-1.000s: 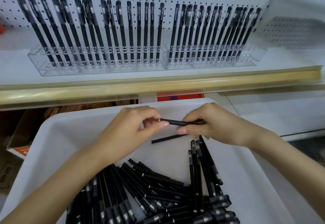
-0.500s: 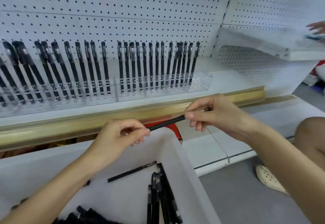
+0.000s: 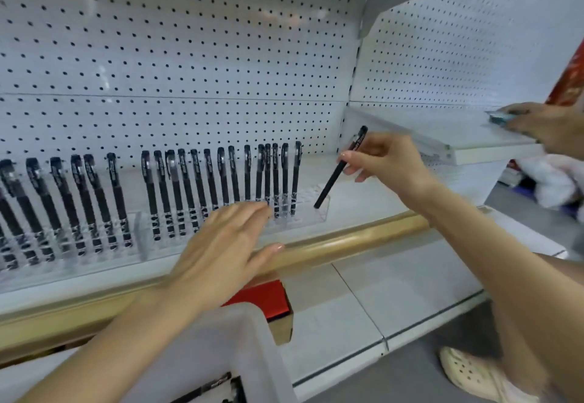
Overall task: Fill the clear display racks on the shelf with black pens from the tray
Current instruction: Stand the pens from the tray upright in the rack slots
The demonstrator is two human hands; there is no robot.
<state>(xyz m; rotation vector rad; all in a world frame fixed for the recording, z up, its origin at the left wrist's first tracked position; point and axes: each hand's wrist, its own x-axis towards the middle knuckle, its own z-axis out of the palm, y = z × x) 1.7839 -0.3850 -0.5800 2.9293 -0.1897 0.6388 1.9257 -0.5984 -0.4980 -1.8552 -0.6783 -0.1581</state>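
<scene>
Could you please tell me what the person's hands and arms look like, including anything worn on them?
Both forearms are bare, with no sleeves in view. The left hand and right hand wear no gloves, and no rings, watch or bracelet show. The visible nails look pale pink and glossy.

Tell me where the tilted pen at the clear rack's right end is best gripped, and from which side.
Probably the upper barrel, pinched from the right, as the right hand does. The pen tilts with its tip at the end slots of the rack, so the lower half should stay free, and the standing pens crowd its left side.
</scene>
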